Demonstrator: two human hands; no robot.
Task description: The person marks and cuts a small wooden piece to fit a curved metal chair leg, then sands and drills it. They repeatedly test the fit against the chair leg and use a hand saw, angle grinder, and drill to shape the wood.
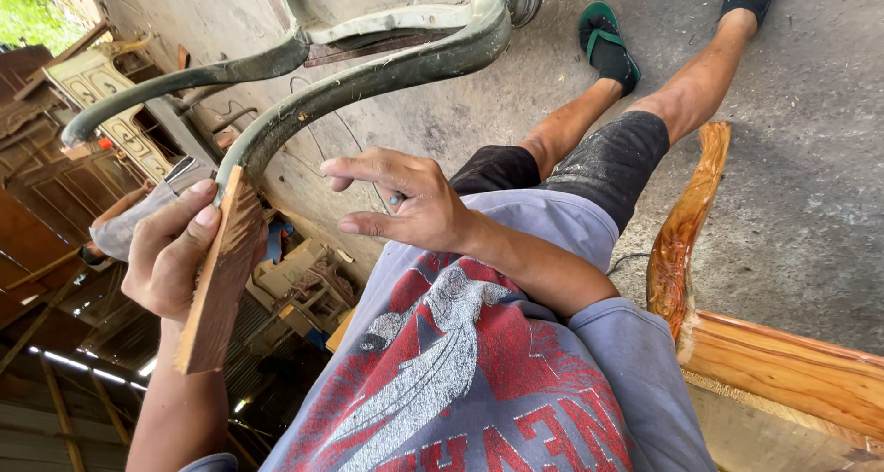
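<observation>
The left hand (170, 251) clamps a wooden block (221, 274) against the curved chair leg (368, 76), steadying it; the right hand (405, 200) pinches a small tool (396, 198).

A flat, reddish-brown wooden strip (219, 279) stands on a slant at the left of the frame, its upper end pressed against the tip of a curved, dusty grey-green chair leg (368, 83). That leg arcs from upper centre down to the left. A second matching curved leg (184, 78) sweeps toward the upper left.
</observation>
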